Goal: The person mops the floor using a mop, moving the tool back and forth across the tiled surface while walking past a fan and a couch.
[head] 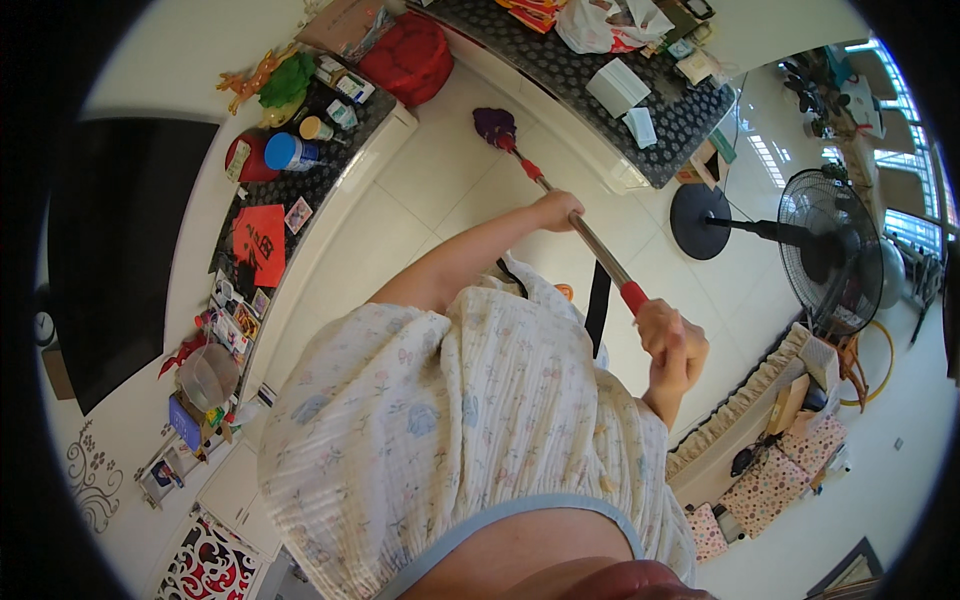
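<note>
A mop with a metal pole (604,251) slants across the tiled floor in front of me. Its purple mop head (493,126) lies on the tiles between the two dark-topped cabinets, joined to the pole by red fittings. My left hand (559,210) is wrapped around the pole partway along its length. Closer to my body, my right hand (673,341) grips the pole's end by the red sleeve (634,297). The fingers of both hands are closed around the mop.
A standing fan (829,247) with a round black base (700,221) is to the right. At left runs a low cabinet (337,180) carrying jars and boxes. A red round stool (409,58) stands beyond it. A fabric-covered sofa (739,405) is at lower right.
</note>
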A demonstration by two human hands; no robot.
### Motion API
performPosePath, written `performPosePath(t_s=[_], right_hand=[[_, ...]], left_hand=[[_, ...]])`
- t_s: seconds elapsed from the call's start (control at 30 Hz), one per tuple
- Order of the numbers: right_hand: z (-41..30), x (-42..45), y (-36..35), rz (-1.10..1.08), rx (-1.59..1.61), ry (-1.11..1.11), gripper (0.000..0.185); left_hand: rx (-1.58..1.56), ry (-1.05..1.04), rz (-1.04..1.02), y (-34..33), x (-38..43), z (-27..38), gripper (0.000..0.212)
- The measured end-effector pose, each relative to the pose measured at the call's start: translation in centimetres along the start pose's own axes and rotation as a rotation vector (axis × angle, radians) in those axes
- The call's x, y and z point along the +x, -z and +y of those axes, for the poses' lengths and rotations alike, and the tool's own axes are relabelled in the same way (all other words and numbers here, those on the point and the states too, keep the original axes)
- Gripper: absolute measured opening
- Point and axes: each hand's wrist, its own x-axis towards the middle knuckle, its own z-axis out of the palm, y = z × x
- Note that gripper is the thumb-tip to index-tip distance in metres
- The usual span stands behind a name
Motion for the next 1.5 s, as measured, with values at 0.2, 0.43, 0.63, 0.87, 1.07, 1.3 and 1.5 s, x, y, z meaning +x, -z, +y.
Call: performPosePath(t_s=[0.2, 0.43, 0.63, 0.87, 1.07, 1.3, 1.5], right_hand=[[-2.1, -2.1, 4.4, 0.05, 0.056, 0.095, 0.042], [-3.7, -4.6, 7.1, 0.126, 0.043, 0.078, 0.039], [-6.8, -5.7, 6.6, 0.145, 0.0, 0.131, 0.03], [-8.9, -6.5, 7.2, -0.028, 0.011, 0.265, 0.024], [-10.1, -7.0, 6.2, 0.031, -0.006, 0.242, 0.027], [-10.4, -4.9, 3.9, 0.034, -0.056, 0.232, 0.027], [-8.1, -1.4, 0.4, 0.005, -0.045, 0.216, 0.028]], left_hand=[[-0.043, 0.001, -0.118, -4.2, 1.3, 5.1, 0.021], [0.057, -0.178, -0.377, -4.4, 1.9, 8.0, 0.017], [0.131, -0.218, -0.475, -1.5, 1.0, 11.0, 0.018], [0.117, -0.142, -0.493, 1.5, 0.4, 13.8, 0.009], [0.108, -0.125, -0.493, 3.5, 0.1, 14.7, 0.01], [0.035, -0.049, -0.351, 6.8, -0.3, 13.5, 0.01], [0.039, 0.069, -0.205, 11.4, -0.7, 10.5, 0.009]])
